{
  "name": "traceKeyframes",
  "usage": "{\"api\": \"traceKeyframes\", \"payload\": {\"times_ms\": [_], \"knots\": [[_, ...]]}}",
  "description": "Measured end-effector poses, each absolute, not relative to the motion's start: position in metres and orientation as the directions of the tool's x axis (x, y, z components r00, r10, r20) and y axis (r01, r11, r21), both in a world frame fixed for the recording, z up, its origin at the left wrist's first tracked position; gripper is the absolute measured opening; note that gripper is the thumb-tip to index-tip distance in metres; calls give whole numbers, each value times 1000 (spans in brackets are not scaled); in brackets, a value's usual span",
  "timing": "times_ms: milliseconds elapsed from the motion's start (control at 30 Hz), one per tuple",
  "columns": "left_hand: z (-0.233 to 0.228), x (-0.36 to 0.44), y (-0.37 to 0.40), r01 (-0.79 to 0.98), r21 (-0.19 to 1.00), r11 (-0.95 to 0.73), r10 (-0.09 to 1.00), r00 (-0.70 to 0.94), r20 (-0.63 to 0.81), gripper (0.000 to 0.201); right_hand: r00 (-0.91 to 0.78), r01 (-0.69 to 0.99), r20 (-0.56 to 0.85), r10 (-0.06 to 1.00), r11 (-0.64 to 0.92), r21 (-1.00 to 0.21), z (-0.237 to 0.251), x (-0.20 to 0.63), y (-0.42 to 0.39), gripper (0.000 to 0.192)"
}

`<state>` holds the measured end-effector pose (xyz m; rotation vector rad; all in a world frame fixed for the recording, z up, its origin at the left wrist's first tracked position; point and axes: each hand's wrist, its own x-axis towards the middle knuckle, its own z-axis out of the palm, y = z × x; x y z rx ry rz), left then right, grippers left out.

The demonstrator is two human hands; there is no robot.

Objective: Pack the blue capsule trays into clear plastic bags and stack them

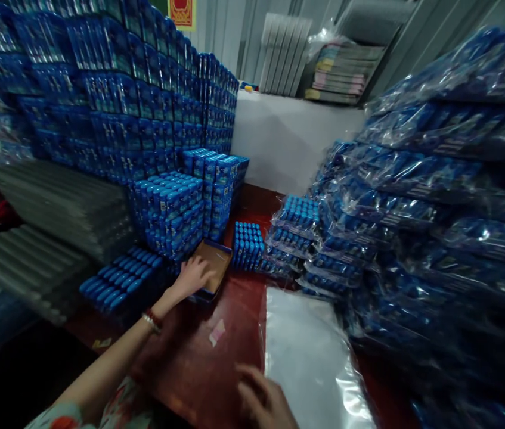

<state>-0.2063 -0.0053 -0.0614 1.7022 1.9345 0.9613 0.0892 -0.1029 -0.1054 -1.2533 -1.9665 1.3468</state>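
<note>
My left hand (195,276), with beaded bracelets at the wrist, reaches over the near left side of a shallow cardboard tray (220,257) with a dark blue rim. Its fingers are extended and apart, and whether they touch the tray is unclear. Low in the view, my right hand (268,398) hovers by the table's near part, slightly blurred, its fingers loosely spread and holding nothing. Beside it lies a stack of clear plastic bags (301,339). Just past the tray stands a block of blue packs (247,245) with rounded tops.
Tall piles of blue packs (113,95) rise at the left, with a shorter stack (169,208) nearer the tray. Plastic-wrapped bundles (435,179) tower at the right. Grey ribbed trays (59,202) lie stacked at left. A pink scrap (217,332) rests on the red tabletop (189,369).
</note>
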Motion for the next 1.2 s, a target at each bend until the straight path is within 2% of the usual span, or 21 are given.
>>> {"api": "traceKeyframes", "payload": {"times_ms": [100,167,333,500,667,733,833,933,1067,1133,1200], "knots": [[-89,-220,-49,857,511,-75,996,44,73,32,-408,345,-13,913,141,-928,-88,57,-48,39],[-96,-224,-60,903,389,-185,983,165,84,28,-392,309,27,920,159,-938,-83,33,-14,38],[-94,-238,-45,871,296,-393,919,381,99,23,-421,324,71,904,223,-919,-86,-15,19,30],[-92,-244,-32,895,178,-409,913,400,84,18,-373,414,87,924,250,-875,-104,-39,-3,21],[-50,-238,-61,900,122,-419,898,391,202,28,-300,367,84,950,196,-909,-129,-39,-24,18],[-30,-230,-89,879,122,-460,866,415,277,28,-229,353,107,967,185,-917,-132,-26,-21,23],[-27,-208,-141,818,213,-535,828,457,325,29,-133,383,130,983,172,-908,-123,0,3,35],[-69,-175,-183,761,296,-577,813,501,298,24,-51,417,172,984,178,-891,-102,19,42,42],[-139,-138,-195,766,262,-587,808,532,255,9,-18,463,173,985,162,-871,-77,13,99,44],[-149,-132,-184,758,289,-585,811,542,221,12,2,487,162,987,141,-862,-71,3,122,44],[-137,-133,-165,728,386,-567,823,521,225,21,27,503,155,988,121,-856,-69,-8,138,45]]}}
